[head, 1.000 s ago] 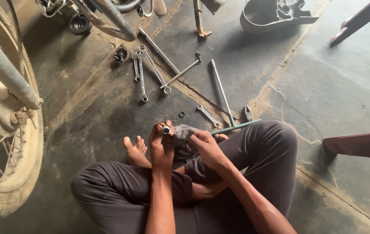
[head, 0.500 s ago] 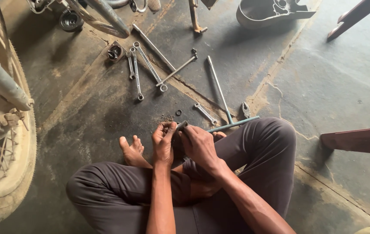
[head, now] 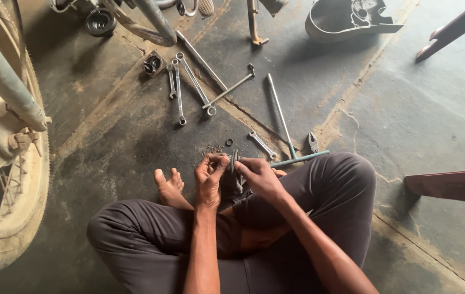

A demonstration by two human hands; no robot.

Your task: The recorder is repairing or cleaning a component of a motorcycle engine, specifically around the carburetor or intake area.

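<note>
Dressed in dark grey-brown trousers [head: 151,239], loose cloth, creased and folded at the knees, a little dusty. Barefoot: one bare foot [head: 170,188] showing, toes spread. Both forearms bare to the frame's edge, no sleeves in view. No watch, ring or band on the left hand [head: 210,177] or the right hand [head: 257,177]. Lean arms, slim fingers [head: 219,163], short nails.

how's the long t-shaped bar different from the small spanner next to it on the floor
The T-shaped bar is far longer than the small spanner. The bar is a plain round rod with a crosspiece at its near end; the spanner is flat with a jaw at each end. Both are grey metal, lying untouched on the floor.
</note>
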